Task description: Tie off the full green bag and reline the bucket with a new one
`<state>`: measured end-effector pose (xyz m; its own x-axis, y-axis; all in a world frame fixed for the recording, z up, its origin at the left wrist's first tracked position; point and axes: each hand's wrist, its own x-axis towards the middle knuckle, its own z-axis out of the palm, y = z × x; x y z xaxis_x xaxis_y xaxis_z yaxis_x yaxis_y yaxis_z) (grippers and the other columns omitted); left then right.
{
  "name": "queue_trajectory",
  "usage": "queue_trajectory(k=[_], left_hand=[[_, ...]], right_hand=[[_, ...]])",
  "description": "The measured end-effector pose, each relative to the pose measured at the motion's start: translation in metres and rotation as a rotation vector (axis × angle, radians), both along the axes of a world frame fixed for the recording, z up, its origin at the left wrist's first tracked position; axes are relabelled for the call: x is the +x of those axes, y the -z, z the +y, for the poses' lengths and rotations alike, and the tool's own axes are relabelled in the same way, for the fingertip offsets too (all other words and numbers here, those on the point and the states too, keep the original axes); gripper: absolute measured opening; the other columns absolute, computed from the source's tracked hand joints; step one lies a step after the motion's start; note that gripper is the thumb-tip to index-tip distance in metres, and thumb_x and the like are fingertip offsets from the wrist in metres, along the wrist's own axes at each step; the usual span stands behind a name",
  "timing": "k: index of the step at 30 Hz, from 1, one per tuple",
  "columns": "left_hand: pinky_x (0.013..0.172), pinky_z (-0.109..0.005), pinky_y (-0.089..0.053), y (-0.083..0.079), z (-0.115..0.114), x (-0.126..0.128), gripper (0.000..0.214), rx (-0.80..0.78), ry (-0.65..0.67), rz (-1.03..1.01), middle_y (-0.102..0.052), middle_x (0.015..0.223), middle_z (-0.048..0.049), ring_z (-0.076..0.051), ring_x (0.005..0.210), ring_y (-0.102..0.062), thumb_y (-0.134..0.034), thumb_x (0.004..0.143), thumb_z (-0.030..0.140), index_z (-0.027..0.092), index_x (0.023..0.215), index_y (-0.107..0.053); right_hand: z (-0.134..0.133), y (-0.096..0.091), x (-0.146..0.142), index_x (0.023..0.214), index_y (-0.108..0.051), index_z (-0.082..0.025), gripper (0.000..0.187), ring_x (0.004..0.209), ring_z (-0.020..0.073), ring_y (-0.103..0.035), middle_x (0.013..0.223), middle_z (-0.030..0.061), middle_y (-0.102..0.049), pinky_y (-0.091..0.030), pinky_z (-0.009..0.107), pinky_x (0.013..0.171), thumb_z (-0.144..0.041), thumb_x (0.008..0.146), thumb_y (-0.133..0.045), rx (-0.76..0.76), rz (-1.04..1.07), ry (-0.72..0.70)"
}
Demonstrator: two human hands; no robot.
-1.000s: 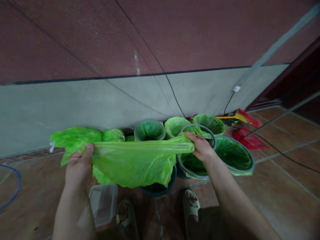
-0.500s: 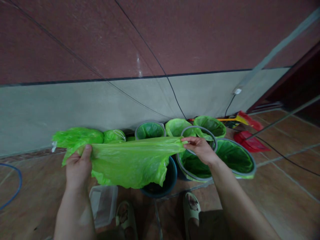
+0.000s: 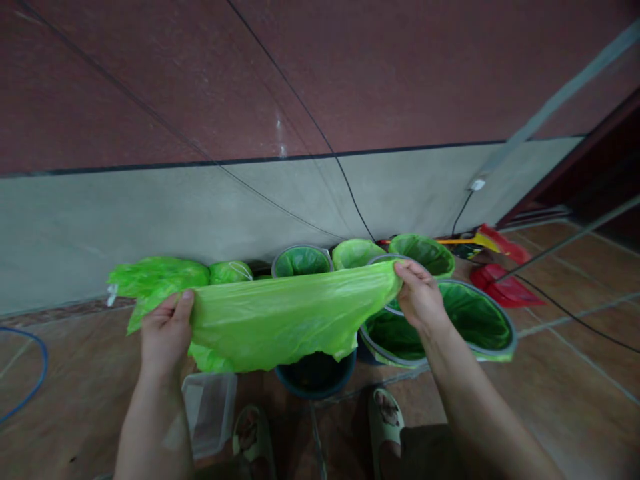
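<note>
I note the right hand [image 3: 421,293] has moved outward from the left hand [image 3: 167,330], drawing the upper edge of the green bag [image 3: 290,317] straighter and wider; I judge it better spread. Each grip pinches 1 end of that edge, and the bag hangs partly across my view of the blue bin [image 3: 320,392].

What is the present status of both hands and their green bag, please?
Left hand, right hand: both gripping. Green bag: stretched between them. Dark bin: partly hidden behind it.
</note>
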<state>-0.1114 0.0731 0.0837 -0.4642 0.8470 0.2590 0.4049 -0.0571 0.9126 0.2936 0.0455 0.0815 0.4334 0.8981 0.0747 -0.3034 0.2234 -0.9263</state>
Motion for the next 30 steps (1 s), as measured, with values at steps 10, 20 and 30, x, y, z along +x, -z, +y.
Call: queue_trajectory(k=[10,20,30], left_hand=[[0.066,-0.030,-0.052,0.011,0.017,-0.005,0.017,0.298,-0.404,0.097,-0.065,0.069,0.0001,-0.015,0.065,-0.061,-0.063,0.070,0.025,0.015,0.082,-0.068],[0.088,-0.032,-0.052,0.005,-0.026,0.144,0.031,0.056,0.831,0.170,-0.072,0.108,-0.0063,-0.018,0.097,-0.067,-0.062,0.083,0.023,0.021,0.114,-0.066],[0.073,-0.027,-0.051,0.009,-0.017,0.125,0.023,0.018,0.642,0.040,-0.072,0.084,-0.0014,-0.014,0.075,-0.064,-0.064,0.080,0.023,0.022,0.101,-0.073]], right_hand=[[-0.001,0.007,-0.032,0.074,-0.067,-0.019,0.023,0.055,0.0110,-0.050,0.061,-0.0038,-0.061,-0.041,0.024,0.055,-0.040,0.071,-0.076,0.013,-0.172,0.081],[-0.021,0.029,-0.104,0.110,-0.060,-0.022,0.025,0.056,0.0123,-0.048,0.063,-0.0056,-0.052,-0.038,0.024,0.055,-0.033,0.087,-0.057,-0.017,-0.611,-0.466],[-0.028,0.031,-0.115,0.135,-0.042,-0.019,0.052,0.058,0.0154,-0.051,0.069,-0.0035,-0.054,-0.040,0.027,0.059,-0.017,0.083,-0.050,-0.087,-0.877,-0.523]])
